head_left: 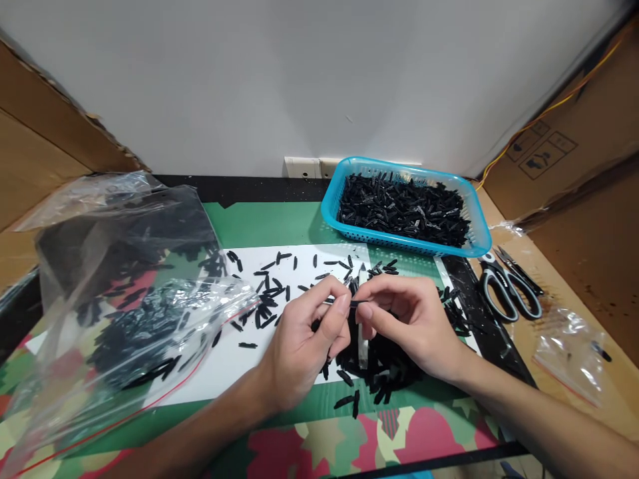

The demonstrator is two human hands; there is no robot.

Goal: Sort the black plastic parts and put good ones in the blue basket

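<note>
Both hands meet above a pile of small black pieces near the middle of the table. My left hand pinches one end of a thin black piece between thumb and forefinger. The other end is pinched by my right hand, with its fingers curled. Just under the hands, a pale narrow strip stands out against the pile. More black pieces are scattered over a white sheet to the left.
A blue basket full of black pieces sits at the back right. Scissors and a small clear bag lie at the right. A large clear zip bag with black pieces covers the left side. Cardboard walls stand at both sides.
</note>
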